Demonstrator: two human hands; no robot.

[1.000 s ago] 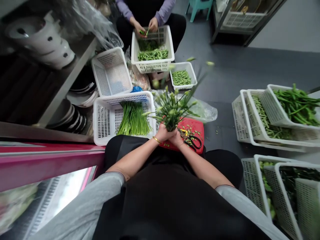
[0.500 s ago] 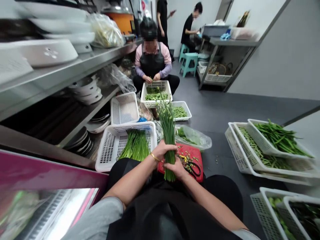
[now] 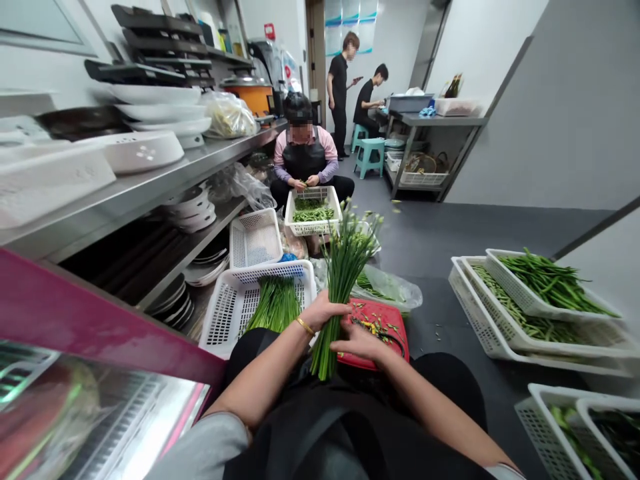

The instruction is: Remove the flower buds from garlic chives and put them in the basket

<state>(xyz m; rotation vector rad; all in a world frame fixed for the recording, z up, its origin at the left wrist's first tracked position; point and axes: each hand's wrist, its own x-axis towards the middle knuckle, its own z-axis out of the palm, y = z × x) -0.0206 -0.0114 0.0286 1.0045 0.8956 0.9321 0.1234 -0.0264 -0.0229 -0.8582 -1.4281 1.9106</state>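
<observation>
A bunch of flowering chives leans to the right in front of me, its buds fanned out at the top. My left hand is wrapped round the middle of the stems. Beside the lower stems, my right hand has its fingers spread; whether its fingertips touch them is hard to tell. Under and behind that hand sits a red board or lid strewn with snipped bits. Scissors with dark handles lie there, partly hidden. More cut chives lie in a white basket on my left.
Across from me a person handles green pods over a white basket. Stacked baskets of green vegetables stand on the right. A steel shelf with dishes runs along the left. A plastic bag lies beyond the red surface.
The chives have tipped from upright to a rightward slant, and their tops have spread. My right hand has loosened from the lower stems and opened. The camera view has tilted up.
</observation>
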